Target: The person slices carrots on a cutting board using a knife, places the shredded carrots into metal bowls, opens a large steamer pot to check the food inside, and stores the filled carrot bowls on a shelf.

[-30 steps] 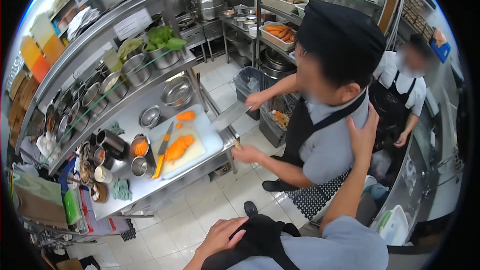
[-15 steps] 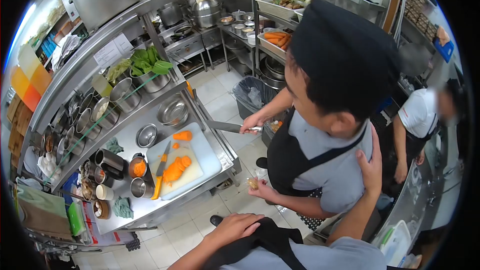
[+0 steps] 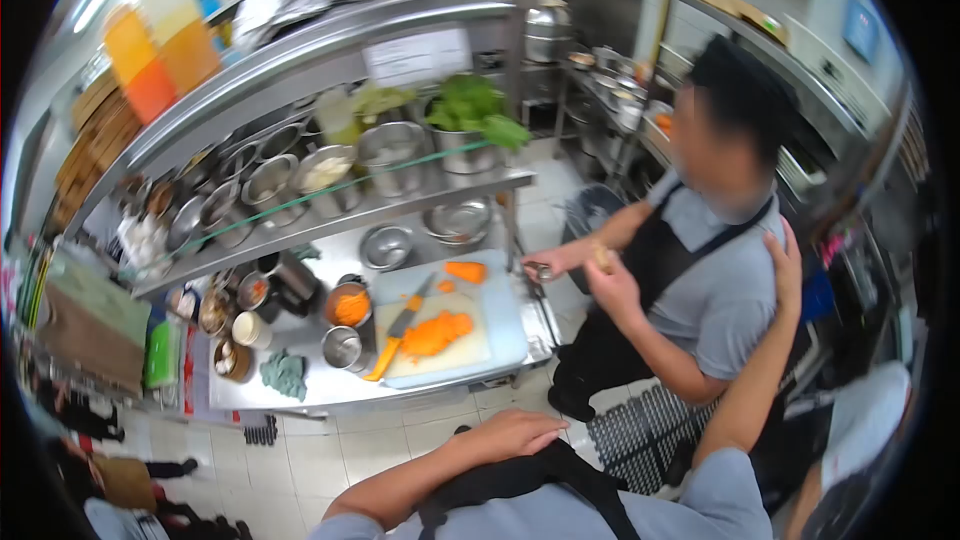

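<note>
My left hand (image 3: 512,435) lies flat with fingers together and stretched out over the front of my black apron (image 3: 480,495). My right hand (image 3: 785,265) rests with fingers extended on the back of a co-worker's grey shirt (image 3: 730,260), near the shoulder. Neither hand holds an object. The co-worker grips something with a metal end (image 3: 540,271) in one hand and a small pale piece (image 3: 602,258) in the other. Beyond my left hand, a cutting board (image 3: 510,315) bears sliced carrot (image 3: 437,333), a carrot chunk (image 3: 465,271) and a yellow-handled knife (image 3: 400,325).
On the steel table stand a pot with orange shreds (image 3: 350,308), metal bowls (image 3: 386,246) and a green cloth (image 3: 285,375). A shelf above carries metal containers (image 3: 392,147) and leafy greens (image 3: 475,110). A dark bin (image 3: 590,215) stands behind the co-worker's hands. More people are at the lower left.
My view has swung left, so the table sits further right in it. The co-worker has turned and brought both hands closer together. My hands keep their places on apron and shirt.
</note>
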Tool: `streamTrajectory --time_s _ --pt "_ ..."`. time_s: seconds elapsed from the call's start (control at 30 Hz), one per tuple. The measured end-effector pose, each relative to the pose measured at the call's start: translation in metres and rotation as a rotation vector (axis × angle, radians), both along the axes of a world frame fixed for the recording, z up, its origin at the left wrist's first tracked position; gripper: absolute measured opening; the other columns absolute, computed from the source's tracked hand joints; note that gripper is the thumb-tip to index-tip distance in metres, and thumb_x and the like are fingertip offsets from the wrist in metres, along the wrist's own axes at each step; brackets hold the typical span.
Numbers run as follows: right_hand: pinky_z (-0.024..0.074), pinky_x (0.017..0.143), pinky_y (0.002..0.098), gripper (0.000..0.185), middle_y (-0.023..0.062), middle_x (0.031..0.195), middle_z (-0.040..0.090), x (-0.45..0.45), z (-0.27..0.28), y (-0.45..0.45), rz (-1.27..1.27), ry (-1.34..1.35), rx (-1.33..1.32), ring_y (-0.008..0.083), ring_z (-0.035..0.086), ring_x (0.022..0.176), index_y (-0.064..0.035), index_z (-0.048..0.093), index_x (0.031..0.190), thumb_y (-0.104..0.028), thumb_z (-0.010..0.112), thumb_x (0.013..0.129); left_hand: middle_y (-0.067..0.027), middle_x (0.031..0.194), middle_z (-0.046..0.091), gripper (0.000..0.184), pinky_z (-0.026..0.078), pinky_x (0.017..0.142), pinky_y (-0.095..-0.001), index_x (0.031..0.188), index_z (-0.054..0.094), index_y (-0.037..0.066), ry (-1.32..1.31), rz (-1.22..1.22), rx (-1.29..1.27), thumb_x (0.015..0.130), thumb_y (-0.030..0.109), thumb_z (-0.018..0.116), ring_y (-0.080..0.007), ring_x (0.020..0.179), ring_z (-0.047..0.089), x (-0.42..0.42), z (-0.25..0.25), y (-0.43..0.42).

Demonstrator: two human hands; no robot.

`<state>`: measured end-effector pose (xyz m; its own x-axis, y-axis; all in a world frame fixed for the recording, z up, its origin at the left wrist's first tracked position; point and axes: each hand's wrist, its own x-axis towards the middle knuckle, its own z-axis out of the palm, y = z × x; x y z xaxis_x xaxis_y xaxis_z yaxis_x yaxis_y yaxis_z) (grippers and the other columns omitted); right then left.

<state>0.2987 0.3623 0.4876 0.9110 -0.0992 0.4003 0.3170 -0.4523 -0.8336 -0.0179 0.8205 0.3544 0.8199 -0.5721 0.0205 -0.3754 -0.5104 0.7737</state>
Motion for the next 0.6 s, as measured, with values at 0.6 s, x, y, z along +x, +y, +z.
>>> streamTrajectory --time_s 0.6 --pt "0.0296 0.121 0.0449 0.071 0.0264 0.157 0.042 0.16 -0.049 0.235 -0.195 -0.316 -0.249 0.0409 0.038 0.148 -0.0055 0.042 0.156 -0.036 0.067 0.097 -0.0129 0.112 0.074 0.03 0.054 0.092 -0.0355 0.131 0.067 0.006 -0.043 0.423 -0.377 0.103 0.016 0.059 -0.024 0.104 0.072 0.089 0.106 0.13"
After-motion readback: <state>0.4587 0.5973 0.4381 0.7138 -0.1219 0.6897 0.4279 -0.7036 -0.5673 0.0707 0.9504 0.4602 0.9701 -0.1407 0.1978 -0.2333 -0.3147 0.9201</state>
